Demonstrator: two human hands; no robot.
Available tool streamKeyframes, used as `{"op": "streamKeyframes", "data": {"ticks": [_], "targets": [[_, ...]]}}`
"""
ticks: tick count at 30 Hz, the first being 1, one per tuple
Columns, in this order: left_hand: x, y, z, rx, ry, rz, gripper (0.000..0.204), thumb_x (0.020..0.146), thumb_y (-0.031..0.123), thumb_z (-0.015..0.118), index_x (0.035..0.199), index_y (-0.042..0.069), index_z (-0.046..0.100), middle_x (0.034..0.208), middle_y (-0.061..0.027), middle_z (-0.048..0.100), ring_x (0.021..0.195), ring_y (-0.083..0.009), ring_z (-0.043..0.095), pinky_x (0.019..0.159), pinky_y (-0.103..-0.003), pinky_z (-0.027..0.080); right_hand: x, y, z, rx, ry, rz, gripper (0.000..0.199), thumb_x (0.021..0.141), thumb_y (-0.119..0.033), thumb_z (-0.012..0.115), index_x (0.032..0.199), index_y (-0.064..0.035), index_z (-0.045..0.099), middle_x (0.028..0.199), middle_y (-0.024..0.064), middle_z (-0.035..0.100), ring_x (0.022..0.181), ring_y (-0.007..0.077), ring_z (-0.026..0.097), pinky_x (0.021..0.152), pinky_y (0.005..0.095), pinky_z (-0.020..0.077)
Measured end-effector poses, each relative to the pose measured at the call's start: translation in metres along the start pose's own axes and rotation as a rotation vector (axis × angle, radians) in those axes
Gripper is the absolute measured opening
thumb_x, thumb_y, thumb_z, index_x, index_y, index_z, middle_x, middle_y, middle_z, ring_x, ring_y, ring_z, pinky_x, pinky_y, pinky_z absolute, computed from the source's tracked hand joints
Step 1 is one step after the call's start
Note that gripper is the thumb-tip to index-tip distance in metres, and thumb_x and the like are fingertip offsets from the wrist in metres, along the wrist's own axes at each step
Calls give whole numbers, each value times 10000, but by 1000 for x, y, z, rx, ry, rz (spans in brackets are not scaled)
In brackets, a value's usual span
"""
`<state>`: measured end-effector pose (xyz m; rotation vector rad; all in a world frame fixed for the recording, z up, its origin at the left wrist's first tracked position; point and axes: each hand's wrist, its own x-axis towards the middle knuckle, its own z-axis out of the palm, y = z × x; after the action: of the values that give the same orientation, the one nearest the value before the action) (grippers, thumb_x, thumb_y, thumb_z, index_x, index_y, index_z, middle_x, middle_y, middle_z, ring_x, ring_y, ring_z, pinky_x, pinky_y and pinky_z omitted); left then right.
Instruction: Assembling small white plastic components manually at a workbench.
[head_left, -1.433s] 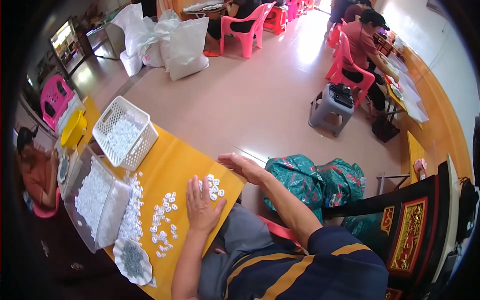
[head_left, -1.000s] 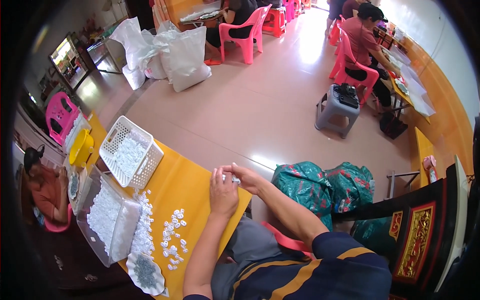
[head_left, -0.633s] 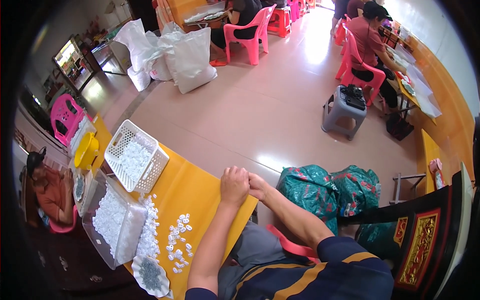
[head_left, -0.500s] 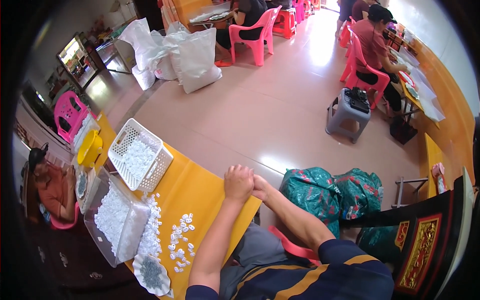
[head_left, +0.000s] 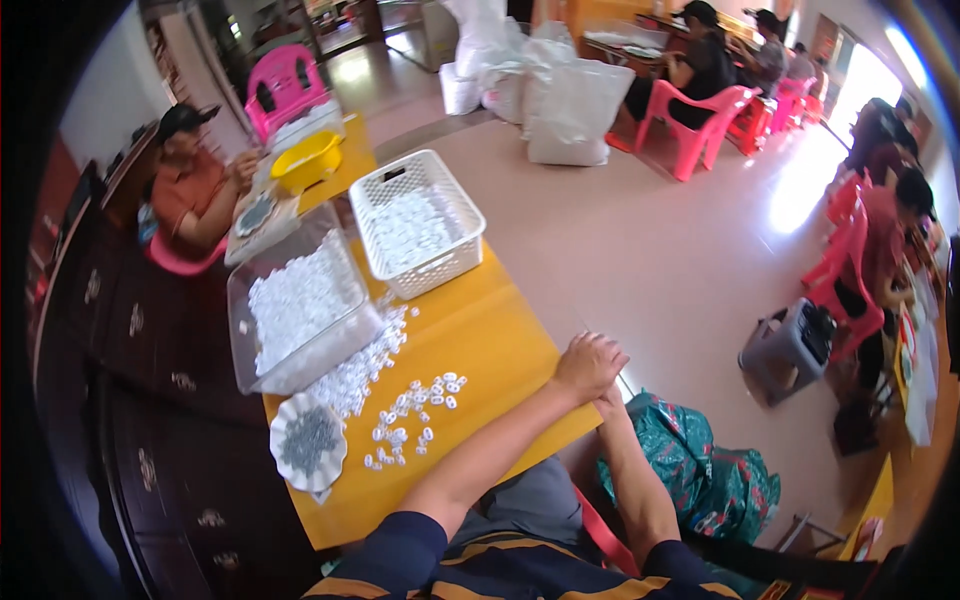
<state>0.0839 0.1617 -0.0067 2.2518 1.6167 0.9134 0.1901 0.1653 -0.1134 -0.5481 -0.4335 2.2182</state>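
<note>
L hand [head_left: 590, 368] over R hand [head_left: 609, 397], both tog. at tbl's [head_left: 505, 330] right edge. L fingers [head_left: 606, 353] look bent over R; R's mostly hidden, can't tell how open. Can't tell if either holds anything. Loose white pcs [head_left: 410, 403] on tbl, left of hands; denser pile [head_left: 362, 372] further left by clear bin [head_left: 335, 345], white basket [head_left: 440, 268] far side. Step, my read: hands pressed tog. Reaching pcs from here'd need hands apart, L back left.
</note>
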Motion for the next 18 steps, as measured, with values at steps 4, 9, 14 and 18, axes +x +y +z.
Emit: {"op": "streamKeyframes", "data": {"ticks": [4, 9, 14, 18], "targets": [[-26, 20, -35, -145, 367, 82, 229, 970, 260, 589, 931, 49, 666, 966, -130, 669, 965, -336, 624, 922, -492, 466, 3, -9, -42, -764, -286, -505, 335, 1071, -287, 548, 1291, -45, 621, 1385, 157, 603, 1336, 311, 544, 1149, 486, 446], [-113, 42, -76, -266, 342, 31, 123, 944, 115, 641, 982, 6, 683, 992, -157, 686, 936, -366, 639, 823, -444, 518, 37, -59, 39, 349, 186, 73, 353, 1105, -304, 470, 1132, 16, 616, 1143, 184, 687, 1176, 374, 644, 1094, 485, 523], [-176, 65, -87, -401, 272, -110, 134, 958, 133, 649, 945, 9, 698, 906, -137, 695, 881, -348, 657, 792, -436, 531, 80, -79, 179, 316, 40, 29, 391, 1129, -312, 391, 1172, 28, 580, 1159, 208, 644, 1156, 385, 631, 1065, 474, 546], [-196, 79, -105, -489, 262, -158, 119, 956, 121, 669, 972, 8, 704, 893, -141, 700, 846, -342, 666, 764, -422, 536, 140, -77, 288, -73, -190, -56, 453, 1110, -383, 441, 1252, 26, 573, 1217, 206, 610, 1189, 359, 591, 1016, 451, 508]]}}
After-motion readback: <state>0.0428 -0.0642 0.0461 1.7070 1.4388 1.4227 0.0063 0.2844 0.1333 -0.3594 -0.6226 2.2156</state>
